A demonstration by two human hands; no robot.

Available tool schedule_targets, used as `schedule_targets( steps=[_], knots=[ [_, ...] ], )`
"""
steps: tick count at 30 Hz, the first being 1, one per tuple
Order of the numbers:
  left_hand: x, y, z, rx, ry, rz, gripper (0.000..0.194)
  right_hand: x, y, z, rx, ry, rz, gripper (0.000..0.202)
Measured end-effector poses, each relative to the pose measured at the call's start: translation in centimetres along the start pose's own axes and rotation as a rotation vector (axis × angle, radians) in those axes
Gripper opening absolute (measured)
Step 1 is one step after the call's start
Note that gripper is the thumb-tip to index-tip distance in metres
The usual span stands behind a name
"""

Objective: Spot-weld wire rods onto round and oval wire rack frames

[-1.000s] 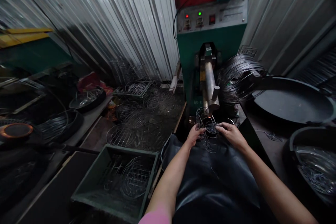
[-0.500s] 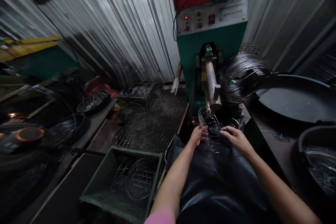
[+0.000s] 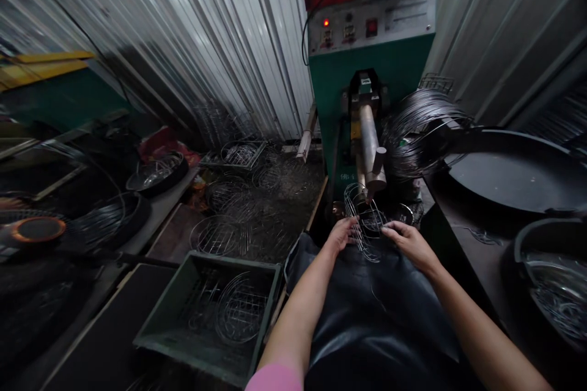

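Note:
My left hand is closed on the left side of a round wire rack, which stands on edge, tilted, just under the tip of a spot welder's metal arm. On the rack's right side, the thumb and fingertips of my right hand are pinched together at the wire. Whether they hold the rack's rim or a separate small wire piece is too fine to make out. A black apron covers the lap below both hands.
A green crate with round wire racks stands at lower left. More wire racks lie on the floor behind it. On the right are a coil of wire, a wide black pan and a tub of small wire parts.
The view has shifted slightly, so the crate and left-hand bench sit a little further left and up. Both hands keep nearly the same hold at the welder tip.

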State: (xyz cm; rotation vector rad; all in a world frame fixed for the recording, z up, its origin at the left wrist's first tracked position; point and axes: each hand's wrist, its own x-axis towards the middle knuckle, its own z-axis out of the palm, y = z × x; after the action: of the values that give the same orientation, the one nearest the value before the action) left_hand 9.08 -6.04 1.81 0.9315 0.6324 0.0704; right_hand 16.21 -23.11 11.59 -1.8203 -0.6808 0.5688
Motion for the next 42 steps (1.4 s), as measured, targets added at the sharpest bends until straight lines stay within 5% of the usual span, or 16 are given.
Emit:
schedule_targets(
  steps=[13, 20, 33, 35, 38, 42],
  knots=[
    [-0.8, 0.6, 1.0, -0.056, 0.003, -0.125, 0.038, 0.3, 0.2, 0.3, 0.087, 0.004, 0.02, 0.033],
    [-1.0, 0.5, 0.9, -0.029, 0.135, -0.083, 0.034, -0.5, 0.9, 0.4, -0.005, 0.01, -0.027, 0.031],
    [-1.2, 0.9, 0.7, 0.009, 0.087, -0.096, 0.05, -0.2, 0.4, 0.4, -0.037, 0.082, -0.034, 0.035],
    [-1.7, 0.7, -0.3, 0.187, 0.132, 0.018, 0.054, -0.9, 1.1, 0.0, -0.004, 0.055, 0.014, 0.039],
    [-2.3, 0.5, -1.9, 0.716, 0.273, 0.457, 0.063, -2.1, 2.2, -0.3, 0.043, -0.048, 0.081, 0.042],
    [-1.6, 0.2, -2.8, 1.381, 0.093, 0.948, 0.074, -3.0, 3.2, 0.4, 0.056, -0.084, 0.096, 0.04]
  ],
)
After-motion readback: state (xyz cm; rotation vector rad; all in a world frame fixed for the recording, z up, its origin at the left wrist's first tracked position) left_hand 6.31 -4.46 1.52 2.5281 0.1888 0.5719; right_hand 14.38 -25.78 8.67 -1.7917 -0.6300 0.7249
